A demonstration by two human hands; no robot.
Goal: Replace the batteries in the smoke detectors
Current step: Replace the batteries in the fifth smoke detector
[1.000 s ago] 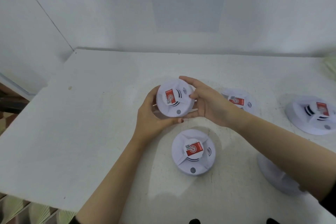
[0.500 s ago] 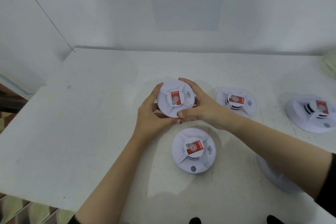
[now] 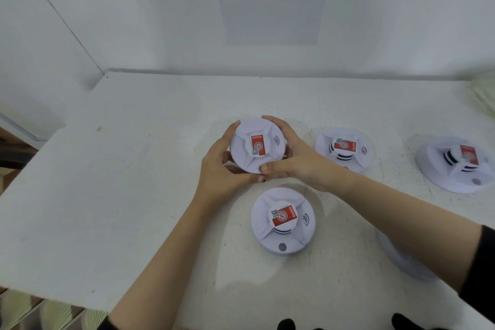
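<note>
Two hands grip one smoke detector (image 3: 257,149) over the middle of the white table (image 3: 134,195). The left hand (image 3: 222,169) curls round its left rim and the right hand (image 3: 292,163) round its right rim, thumbs meeting at the near edge. I'd say this is the opening step: the body wants twisting off its base, so the next move calls for a firm counter-turn between the hands. Just in front lies a second detector (image 3: 282,220), face up. Further right sit a third detector (image 3: 344,149) and a fourth detector (image 3: 455,165). The held unit's underside is hidden, so I can't tell whether it has come loose. A white rounded shape (image 3: 401,262) lies half under the right forearm, possibly another detector. No batteries are in sight.
</note>
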